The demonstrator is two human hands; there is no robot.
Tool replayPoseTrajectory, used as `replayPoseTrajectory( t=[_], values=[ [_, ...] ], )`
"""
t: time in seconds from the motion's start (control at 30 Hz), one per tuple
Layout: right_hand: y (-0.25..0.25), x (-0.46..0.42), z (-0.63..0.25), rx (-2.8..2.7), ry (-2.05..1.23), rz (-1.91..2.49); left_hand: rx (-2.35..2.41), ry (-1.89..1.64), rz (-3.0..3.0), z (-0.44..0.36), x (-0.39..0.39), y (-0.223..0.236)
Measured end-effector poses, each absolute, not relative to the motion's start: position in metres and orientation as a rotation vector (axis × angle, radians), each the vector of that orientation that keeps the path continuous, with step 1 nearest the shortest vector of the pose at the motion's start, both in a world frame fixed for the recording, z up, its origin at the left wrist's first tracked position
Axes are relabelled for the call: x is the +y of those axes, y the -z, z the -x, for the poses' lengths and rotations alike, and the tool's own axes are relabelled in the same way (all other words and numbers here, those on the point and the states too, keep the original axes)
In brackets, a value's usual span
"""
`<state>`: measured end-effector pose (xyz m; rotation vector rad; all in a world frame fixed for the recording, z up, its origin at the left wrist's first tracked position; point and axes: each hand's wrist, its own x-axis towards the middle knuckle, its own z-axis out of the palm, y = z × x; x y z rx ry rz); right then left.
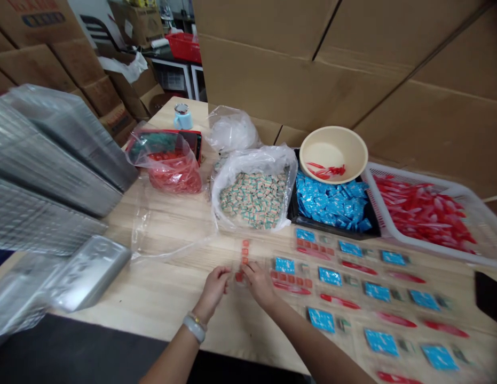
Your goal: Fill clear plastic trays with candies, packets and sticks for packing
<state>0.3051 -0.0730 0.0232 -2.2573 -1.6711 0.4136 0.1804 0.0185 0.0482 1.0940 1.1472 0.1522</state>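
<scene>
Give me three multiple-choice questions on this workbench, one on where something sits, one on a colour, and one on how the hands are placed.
1. What lies between the clear bag of small wrapped packets and the white slotted basket?
A) a blue mug
B) a black tray of blue sachets
C) a stack of foil trays

2. What colour are the long pieces in the basket?
A) blue
B) green
C) red

3. How are the hands placed?
A) together at a column of small red squares
B) one inside the bowl
C) both inside the basket

1 B: the tray sits right of the bag, left of the basket.
2 C: the basket shows a red heap.
3 A: the left hand and right hand meet at the squares.
</scene>
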Motion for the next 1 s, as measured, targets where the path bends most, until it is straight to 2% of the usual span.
replayPoseTrajectory(
  t=[0.17,0.3,0.4,0.63,0.73,0.83,1.0],
  values=[
    [-0.031,-0.082,-0.304,-1.403,-0.515,2.212,0.906,-0.149,-1.847,-0.186,0.015,-0.051],
    [-0.040,-0.097,-0.295,-1.197,-0.471,2.088,0.800,0.023,-2.066,-0.193,0.019,-0.059],
    [-0.048,-0.106,-0.282,-1.013,-0.553,1.943,0.819,-0.029,-1.979,-0.189,0.019,-0.060],
    [-0.057,-0.114,-0.263,-0.376,-1.081,1.510,0.929,0.031,-1.319,-0.182,-0.015,-0.052],
    [-0.053,-0.116,-0.267,-0.196,-1.132,1.457,0.988,-0.079,-1.282,-0.187,-0.022,-0.050],
    [-0.048,-0.113,-0.278,-0.414,-0.907,1.671,1.001,-0.106,-1.213,-0.188,-0.017,-0.050],
    [-0.036,-0.100,-0.287,-1.200,-0.551,1.990,1.096,-0.126,-1.049,-0.181,-0.003,-0.045]
  ],
)
